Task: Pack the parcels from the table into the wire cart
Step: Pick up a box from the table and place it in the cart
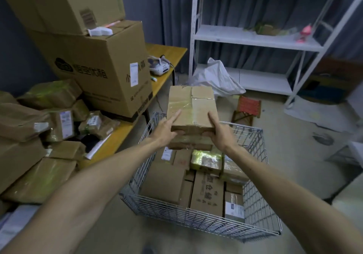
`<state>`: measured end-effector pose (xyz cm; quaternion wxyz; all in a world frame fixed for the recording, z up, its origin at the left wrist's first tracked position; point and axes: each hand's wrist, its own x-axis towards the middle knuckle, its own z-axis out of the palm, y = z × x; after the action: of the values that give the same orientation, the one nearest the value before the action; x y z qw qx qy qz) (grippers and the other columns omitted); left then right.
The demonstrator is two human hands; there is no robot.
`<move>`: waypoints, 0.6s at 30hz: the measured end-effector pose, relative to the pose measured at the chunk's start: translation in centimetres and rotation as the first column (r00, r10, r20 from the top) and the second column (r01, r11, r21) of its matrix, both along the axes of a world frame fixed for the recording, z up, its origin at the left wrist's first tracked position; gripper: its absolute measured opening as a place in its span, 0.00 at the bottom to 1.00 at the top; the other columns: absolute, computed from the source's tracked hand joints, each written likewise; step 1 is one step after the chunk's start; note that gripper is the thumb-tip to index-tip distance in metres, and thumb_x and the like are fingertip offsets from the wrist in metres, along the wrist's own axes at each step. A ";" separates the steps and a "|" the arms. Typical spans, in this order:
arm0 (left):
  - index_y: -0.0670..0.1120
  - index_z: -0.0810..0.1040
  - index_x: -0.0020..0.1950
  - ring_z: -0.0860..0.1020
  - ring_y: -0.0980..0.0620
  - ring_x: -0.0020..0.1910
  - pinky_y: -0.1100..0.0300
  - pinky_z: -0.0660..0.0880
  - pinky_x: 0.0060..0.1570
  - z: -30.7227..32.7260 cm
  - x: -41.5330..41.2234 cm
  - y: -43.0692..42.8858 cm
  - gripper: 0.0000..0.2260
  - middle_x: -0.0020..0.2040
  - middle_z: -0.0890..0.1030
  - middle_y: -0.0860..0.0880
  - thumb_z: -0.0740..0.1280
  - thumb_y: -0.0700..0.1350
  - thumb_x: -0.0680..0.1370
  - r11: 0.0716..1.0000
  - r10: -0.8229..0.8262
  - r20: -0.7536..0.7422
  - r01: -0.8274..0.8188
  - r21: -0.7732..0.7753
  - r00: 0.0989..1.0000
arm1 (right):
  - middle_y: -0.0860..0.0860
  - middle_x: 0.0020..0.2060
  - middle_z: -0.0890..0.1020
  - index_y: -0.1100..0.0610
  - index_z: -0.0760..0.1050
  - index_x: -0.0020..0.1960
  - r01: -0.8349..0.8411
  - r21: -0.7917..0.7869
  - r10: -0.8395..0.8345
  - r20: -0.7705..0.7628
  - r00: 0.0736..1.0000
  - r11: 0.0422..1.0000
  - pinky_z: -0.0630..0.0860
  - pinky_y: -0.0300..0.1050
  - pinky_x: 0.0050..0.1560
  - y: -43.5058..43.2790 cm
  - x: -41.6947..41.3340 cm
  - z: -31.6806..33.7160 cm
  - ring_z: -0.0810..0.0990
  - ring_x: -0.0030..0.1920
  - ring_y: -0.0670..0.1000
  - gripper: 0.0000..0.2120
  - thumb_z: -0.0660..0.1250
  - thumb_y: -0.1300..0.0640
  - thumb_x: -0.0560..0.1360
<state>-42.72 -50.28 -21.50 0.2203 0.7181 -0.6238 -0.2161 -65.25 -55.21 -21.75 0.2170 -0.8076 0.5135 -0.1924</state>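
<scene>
Box (191,106): held above the cart's (196,220) far half, long axis running near to far.
Left hand (167,130): gripped the near-left corner, one finger on top.
Right hand (220,134): gripped the near-right corner, thumb on top.
Room: packed parcels (206,191) lay close beneath; wire walls all round, so entry looked straight down.

Storeroom backdrop: shelving, curtain and floor clutter.
A white metal shelving unit (225,35) stands at the right against a grey-blue curtain (172,12); its middle shelf carries a small brown packet (267,29) and a pink object (304,32) too blurred to identify. A crumpled white plastic bag (218,77) slumps at the lowest shelf, spilling toward the pale floor (294,132). Near it stands a low folding stool (248,106) with a red seat. At the left, a white handheld device (159,67) lies beside large stacked cartons (94,63).
</scene>
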 end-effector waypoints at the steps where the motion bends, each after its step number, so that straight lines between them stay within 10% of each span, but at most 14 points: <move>1: 0.66 0.51 0.78 0.76 0.41 0.56 0.48 0.78 0.55 -1.0 -0.2 -0.5 0.39 0.64 0.71 0.42 0.71 0.44 0.78 1.000 -0.011 -0.004 0.011 0.011 1.000 | 0.64 0.61 0.80 0.48 0.51 0.81 0.020 0.037 -0.019 -0.005 1.000 0.999 0.74 0.50 0.56 -0.2 -0.3 -0.7 0.79 0.57 0.64 0.40 0.70 0.59 0.77; 18: 0.64 0.50 0.79 0.69 0.39 0.70 0.45 0.67 0.70 -17.7 1.9 -8.5 0.42 0.72 0.68 0.39 0.73 0.55 0.73 0.915 -0.238 -0.188 0.285 0.285 0.953 | 0.61 0.70 0.70 0.48 0.48 0.80 0.280 0.484 -0.231 -0.158 0.960 0.829 0.71 0.54 0.68 -4.0 2.0 -12.8 0.72 0.68 0.60 0.43 0.71 0.59 0.75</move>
<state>-40.80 -58.79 -39.19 0.1203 0.6353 -0.6546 -0.3918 -63.25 -59.18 -34.53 0.3673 -0.6554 0.6586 -0.0418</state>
